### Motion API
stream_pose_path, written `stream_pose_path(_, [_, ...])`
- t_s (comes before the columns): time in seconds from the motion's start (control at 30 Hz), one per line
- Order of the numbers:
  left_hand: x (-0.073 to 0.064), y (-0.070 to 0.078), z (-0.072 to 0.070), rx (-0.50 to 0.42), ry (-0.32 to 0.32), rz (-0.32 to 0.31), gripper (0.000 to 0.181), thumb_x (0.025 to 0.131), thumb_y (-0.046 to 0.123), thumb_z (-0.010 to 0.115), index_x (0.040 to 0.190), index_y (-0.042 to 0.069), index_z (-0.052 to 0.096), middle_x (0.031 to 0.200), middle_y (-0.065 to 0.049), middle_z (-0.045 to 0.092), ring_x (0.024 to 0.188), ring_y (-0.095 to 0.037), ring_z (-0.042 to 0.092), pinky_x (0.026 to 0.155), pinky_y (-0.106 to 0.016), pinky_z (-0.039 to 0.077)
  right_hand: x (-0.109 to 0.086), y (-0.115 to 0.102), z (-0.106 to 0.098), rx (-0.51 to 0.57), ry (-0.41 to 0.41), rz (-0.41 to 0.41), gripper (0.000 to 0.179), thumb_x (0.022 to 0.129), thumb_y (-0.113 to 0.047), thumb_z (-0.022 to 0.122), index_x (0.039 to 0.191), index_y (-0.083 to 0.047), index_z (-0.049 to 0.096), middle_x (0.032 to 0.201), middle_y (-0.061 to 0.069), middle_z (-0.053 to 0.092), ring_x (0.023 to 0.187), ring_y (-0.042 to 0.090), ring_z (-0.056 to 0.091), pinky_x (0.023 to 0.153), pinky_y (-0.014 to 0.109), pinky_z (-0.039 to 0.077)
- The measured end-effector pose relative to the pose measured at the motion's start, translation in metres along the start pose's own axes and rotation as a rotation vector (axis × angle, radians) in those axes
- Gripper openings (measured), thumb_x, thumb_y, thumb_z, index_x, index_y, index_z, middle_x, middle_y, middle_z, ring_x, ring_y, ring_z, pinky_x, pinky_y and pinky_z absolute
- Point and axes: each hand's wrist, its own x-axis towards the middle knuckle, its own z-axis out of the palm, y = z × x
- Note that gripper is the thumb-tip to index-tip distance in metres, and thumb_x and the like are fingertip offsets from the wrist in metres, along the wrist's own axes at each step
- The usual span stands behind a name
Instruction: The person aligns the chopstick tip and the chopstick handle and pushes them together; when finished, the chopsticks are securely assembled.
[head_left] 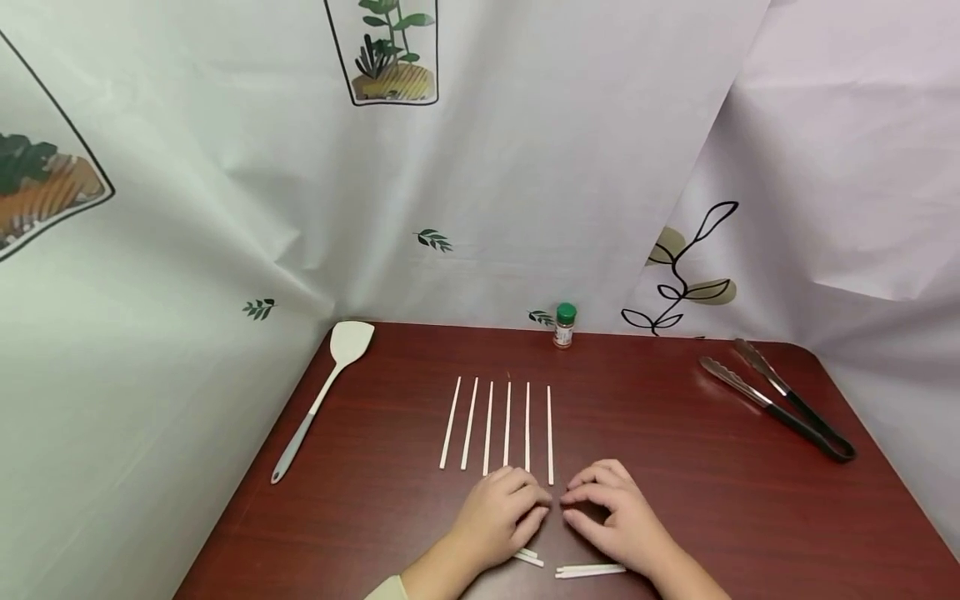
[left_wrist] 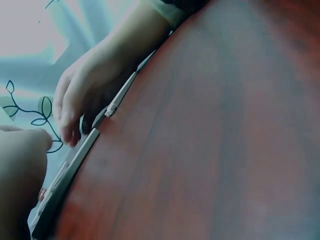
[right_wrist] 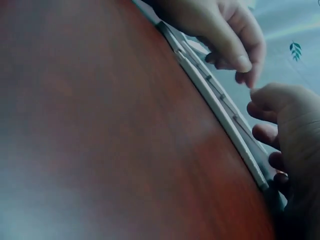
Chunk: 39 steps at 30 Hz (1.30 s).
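Observation:
My left hand (head_left: 501, 518) rests low over the table just below a row of several thin white sticks (head_left: 550, 433), its fingers loosely bent and nothing visible in them. Facing it across a small gap is my right hand (head_left: 621, 518), also with relaxed, bent fingers and no object between thumb and fingers. The row's sticks lie side by side, pointing away from me. Closer to me, more white sticks (head_left: 531, 561) stick out from under the left hand, and another small group (head_left: 590, 572) lies crosswise under the right wrist. In the right wrist view, a white stick (right_wrist: 225, 119) lies beside the fingers.
A white spatula (head_left: 351, 342) with a grey handle lies along the table's left edge. Metal tongs (head_left: 776, 400) with black handles lie spread at the right. A small green-capped jar (head_left: 564, 326) stands at the back edge, before a printed white curtain (head_left: 525, 183).

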Motion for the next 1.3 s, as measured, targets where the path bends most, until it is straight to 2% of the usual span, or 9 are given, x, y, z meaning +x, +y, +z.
stream_pose_path(0.17, [-0.015, -0.001, -0.01, -0.125, -0.057, 0.036, 0.007, 0.093, 0.02, 0.08, 0.099, 0.023, 0.078, 0.097, 0.015, 0.067, 0.091, -0.002, 0.063, 0.09, -0.019, 0.05, -0.014, -0.008, -0.008, 0.04, -0.072, -0.059, 0.039, 0.072, -0.02, 0.099, 0.104, -0.03, 0.079, 0.109, -0.015, 0.065, 0.105, 0.011, 0.051, 0.094, 0.023, 0.037])
stream_pose_path(0.3, [-0.018, -0.004, -0.015, -0.246, -0.119, 0.052, 0.015, 0.088, 0.026, 0.085, 0.101, 0.024, 0.079, 0.098, 0.017, 0.067, 0.096, 0.002, 0.061, 0.093, -0.017, 0.049, -0.019, -0.009, -0.013, 0.055, -0.146, -0.11, 0.036, 0.073, -0.029, 0.099, 0.102, -0.035, 0.078, 0.105, -0.022, 0.061, 0.105, 0.006, 0.049, 0.094, 0.023, 0.032])
stream_pose_path(0.47, [-0.018, -0.008, -0.018, -0.312, -0.194, 0.085, 0.021, 0.081, 0.036, 0.092, 0.097, 0.027, 0.082, 0.098, 0.018, 0.065, 0.097, 0.005, 0.058, 0.095, -0.017, 0.046, -0.02, -0.01, -0.014, 0.043, -0.213, -0.091, 0.028, 0.077, -0.034, 0.098, 0.096, -0.043, 0.079, 0.104, -0.025, 0.056, 0.104, 0.003, 0.046, 0.093, 0.023, 0.028])
stream_pose_path(0.67, [-0.019, -0.01, -0.021, -0.352, -0.217, 0.098, 0.013, 0.083, 0.025, 0.091, 0.093, 0.024, 0.084, 0.097, 0.015, 0.065, 0.094, 0.003, 0.059, 0.092, -0.014, 0.046, -0.02, -0.014, -0.012, 0.037, -0.224, -0.057, 0.026, 0.078, -0.031, 0.097, 0.089, -0.046, 0.079, 0.098, -0.028, 0.055, 0.101, -0.002, 0.044, 0.089, 0.023, 0.027])
stream_pose_path(0.73, [-0.02, -0.01, -0.02, -0.353, -0.225, 0.079, 0.012, 0.083, 0.024, 0.091, 0.093, 0.023, 0.084, 0.095, 0.015, 0.066, 0.093, 0.003, 0.06, 0.091, -0.013, 0.046, -0.02, -0.016, -0.011, 0.037, -0.215, -0.067, 0.027, 0.078, -0.029, 0.097, 0.088, -0.045, 0.077, 0.095, -0.028, 0.055, 0.099, -0.003, 0.043, 0.088, 0.024, 0.027])
stream_pose_path(0.93, [-0.02, -0.005, -0.021, -0.342, -0.281, -0.042, 0.015, 0.08, 0.023, 0.093, 0.091, 0.024, 0.084, 0.092, 0.017, 0.066, 0.094, 0.007, 0.057, 0.094, -0.013, 0.043, -0.02, -0.019, -0.009, -0.02, -0.22, -0.068, 0.035, 0.074, -0.028, 0.098, 0.086, -0.045, 0.07, 0.092, -0.028, 0.051, 0.098, -0.004, 0.041, 0.085, 0.028, 0.028])
stream_pose_path(1.13, [-0.018, 0.0, -0.022, -0.303, -0.294, -0.074, 0.017, 0.077, 0.024, 0.094, 0.087, 0.026, 0.081, 0.091, 0.02, 0.064, 0.092, 0.01, 0.054, 0.095, -0.013, 0.042, -0.02, -0.024, -0.009, -0.054, -0.232, -0.075, 0.039, 0.072, -0.026, 0.098, 0.087, -0.044, 0.067, 0.092, -0.026, 0.049, 0.098, -0.002, 0.042, 0.086, 0.033, 0.029])
stream_pose_path(1.3, [-0.017, 0.002, -0.021, -0.296, -0.299, -0.099, 0.018, 0.076, 0.023, 0.093, 0.084, 0.027, 0.078, 0.089, 0.02, 0.063, 0.09, 0.009, 0.053, 0.096, -0.016, 0.043, -0.02, -0.028, -0.01, -0.062, -0.279, -0.053, 0.035, 0.081, -0.027, 0.093, 0.09, -0.043, 0.063, 0.093, -0.026, 0.049, 0.099, -0.001, 0.041, 0.087, 0.033, 0.029])
